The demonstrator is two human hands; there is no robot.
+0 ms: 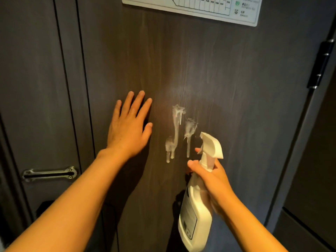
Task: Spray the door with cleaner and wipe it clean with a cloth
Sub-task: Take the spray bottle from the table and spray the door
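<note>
A dark wood-grain door [227,79] fills the view. White foam cleaner [177,131] clings to it in three blotches and runs down in drips. My right hand [211,179] grips the neck of a white spray bottle [195,211], one finger on the trigger, nozzle aimed at the door just right of the foam. My left hand [129,128] lies flat on the door with fingers spread, left of the foam. No cloth is in view.
A white floor-plan sign [200,8] is fixed at the top of the door. A black hinge [320,64] sits on the right edge. On the frame at lower left is a metal latch plate [50,173].
</note>
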